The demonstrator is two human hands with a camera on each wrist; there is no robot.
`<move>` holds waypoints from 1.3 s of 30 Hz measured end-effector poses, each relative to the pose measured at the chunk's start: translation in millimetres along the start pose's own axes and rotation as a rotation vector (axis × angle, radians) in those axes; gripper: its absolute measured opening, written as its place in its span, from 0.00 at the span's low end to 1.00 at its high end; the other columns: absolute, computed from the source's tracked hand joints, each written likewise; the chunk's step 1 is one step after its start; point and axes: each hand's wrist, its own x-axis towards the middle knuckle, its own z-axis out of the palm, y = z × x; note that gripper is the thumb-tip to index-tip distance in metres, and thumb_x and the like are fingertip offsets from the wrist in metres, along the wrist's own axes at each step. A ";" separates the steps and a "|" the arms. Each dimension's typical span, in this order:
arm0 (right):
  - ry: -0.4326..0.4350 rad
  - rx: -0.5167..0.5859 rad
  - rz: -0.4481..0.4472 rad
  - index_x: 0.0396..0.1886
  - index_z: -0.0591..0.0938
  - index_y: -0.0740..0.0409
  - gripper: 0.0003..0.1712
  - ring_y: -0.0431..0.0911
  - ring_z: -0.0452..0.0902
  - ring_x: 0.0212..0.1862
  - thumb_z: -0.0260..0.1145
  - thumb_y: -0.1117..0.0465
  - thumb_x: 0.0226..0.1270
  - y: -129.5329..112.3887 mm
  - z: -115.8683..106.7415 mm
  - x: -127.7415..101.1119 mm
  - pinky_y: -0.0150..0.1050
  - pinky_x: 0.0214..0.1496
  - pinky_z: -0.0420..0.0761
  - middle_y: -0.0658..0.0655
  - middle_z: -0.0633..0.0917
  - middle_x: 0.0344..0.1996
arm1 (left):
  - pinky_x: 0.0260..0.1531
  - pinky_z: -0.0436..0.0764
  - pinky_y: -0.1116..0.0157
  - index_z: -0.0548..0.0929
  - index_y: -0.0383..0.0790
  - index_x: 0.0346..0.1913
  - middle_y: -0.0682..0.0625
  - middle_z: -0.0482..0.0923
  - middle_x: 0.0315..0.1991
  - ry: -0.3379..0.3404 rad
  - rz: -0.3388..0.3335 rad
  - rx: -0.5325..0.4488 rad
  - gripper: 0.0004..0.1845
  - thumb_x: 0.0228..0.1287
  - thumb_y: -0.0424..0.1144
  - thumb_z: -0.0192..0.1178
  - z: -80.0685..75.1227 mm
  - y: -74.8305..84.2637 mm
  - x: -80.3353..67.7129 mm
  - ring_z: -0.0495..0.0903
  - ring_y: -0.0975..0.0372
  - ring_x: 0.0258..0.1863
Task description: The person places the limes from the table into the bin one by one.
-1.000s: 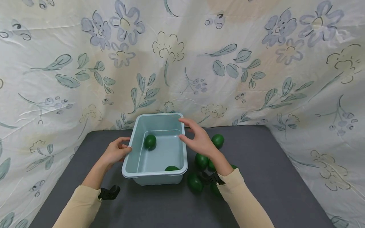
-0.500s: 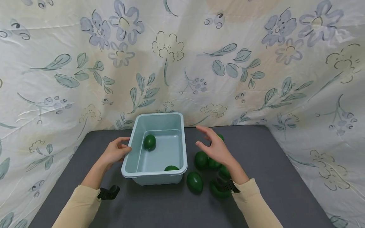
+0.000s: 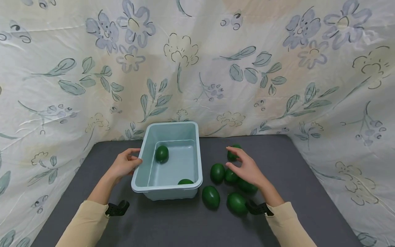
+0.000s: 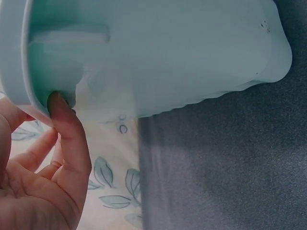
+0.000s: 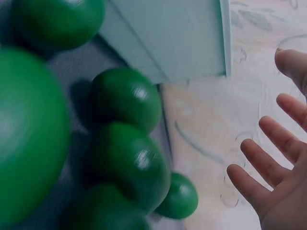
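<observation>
A pale blue-green plastic basin (image 3: 177, 168) stands on the dark grey table. My left hand (image 3: 122, 165) pinches its left rim; in the left wrist view a curled finger (image 4: 69, 139) lies against the outer wall below the lip. Inside the basin are two glossy green oval fruits, one fruit (image 3: 162, 154) towards the back left and another (image 3: 185, 181) partly hidden by the front rim. My right hand (image 3: 247, 168) hovers over the loose fruits right of the basin, fingers spread and holding nothing. Nearest below it is a green fruit (image 3: 231, 176), partly covered by the hand.
Several similar fruits lie right of the basin: one fruit (image 3: 217, 173) beside its wall, one (image 3: 211, 198) nearer the front, one (image 3: 236, 203) by my right wrist, one (image 3: 232, 155) at the back. A floral curtain (image 3: 197, 68) hangs behind the table (image 3: 160, 223).
My right hand has moved away from the basin's right rim, rightwards and slightly down, to above the loose fruits. My left hand and the basin have stayed in place.
</observation>
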 end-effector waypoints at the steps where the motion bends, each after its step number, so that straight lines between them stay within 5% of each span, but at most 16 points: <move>1: -0.004 0.002 0.010 0.66 0.65 0.50 0.33 0.53 0.64 0.64 0.63 0.52 0.61 1.7 -0.9 -2.5 0.53 0.57 0.70 0.54 0.67 0.63 | 0.31 0.82 0.57 0.58 0.34 0.67 0.37 0.76 0.42 0.000 0.000 0.000 0.30 0.62 0.35 0.53 -0.1 -0.3 0.3 0.80 0.60 0.32; 20: 0.046 -0.061 0.072 0.64 0.67 0.52 0.32 0.59 0.66 0.61 0.64 0.53 0.61 46.1 0.8 -51.2 0.58 0.54 0.71 0.60 0.69 0.61 | 0.32 0.82 0.56 0.58 0.34 0.67 0.38 0.76 0.42 -0.005 -0.008 -0.008 0.30 0.62 0.35 0.53 -0.3 -1.7 2.5 0.80 0.60 0.32; 39: 0.055 -0.139 0.108 0.62 0.70 0.57 0.32 0.57 0.70 0.57 0.66 0.53 0.58 67.6 10.6 -75.5 0.54 0.53 0.72 0.60 0.73 0.57 | 0.30 0.82 0.58 0.58 0.35 0.67 0.37 0.76 0.42 0.001 -0.010 -0.010 0.31 0.62 0.35 0.53 0.6 -0.9 1.1 0.79 0.60 0.31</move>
